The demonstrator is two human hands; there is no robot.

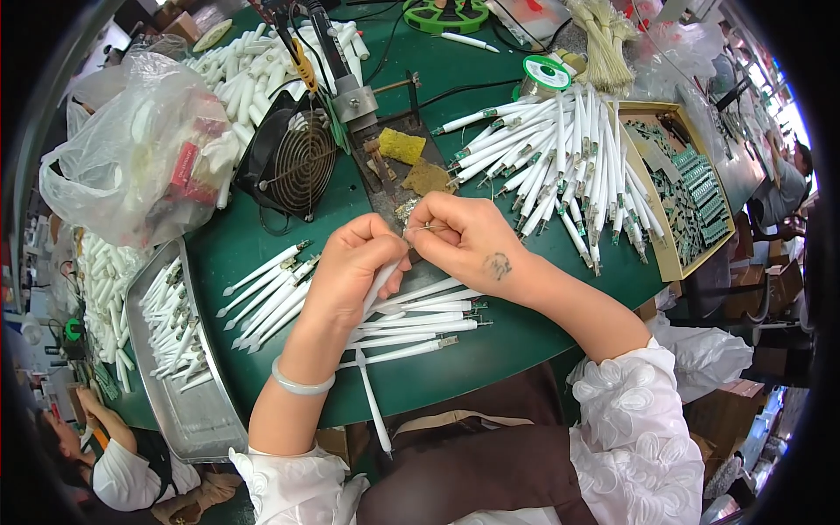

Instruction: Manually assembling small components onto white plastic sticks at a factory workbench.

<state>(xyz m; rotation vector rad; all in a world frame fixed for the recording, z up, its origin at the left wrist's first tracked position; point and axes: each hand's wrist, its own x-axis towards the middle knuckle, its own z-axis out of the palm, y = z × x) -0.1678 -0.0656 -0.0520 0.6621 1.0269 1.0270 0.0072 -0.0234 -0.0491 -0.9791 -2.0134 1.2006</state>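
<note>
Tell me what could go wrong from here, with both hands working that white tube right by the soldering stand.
1. The right hand pinches a thin wire at the tip of the slim white plastic tube held by the left hand; the wire could slip or bend.
2. Both hands sit just in front of the black soldering iron stand; a burn seems possible if they drift forward.
3. One loose white tube overhangs the green table edge and may get knocked off.

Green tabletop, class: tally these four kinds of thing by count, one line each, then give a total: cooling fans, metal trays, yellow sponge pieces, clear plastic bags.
Black cooling fan: 1
Metal tray: 1
Yellow sponge pieces: 2
Clear plastic bag: 1
Total: 5
</note>
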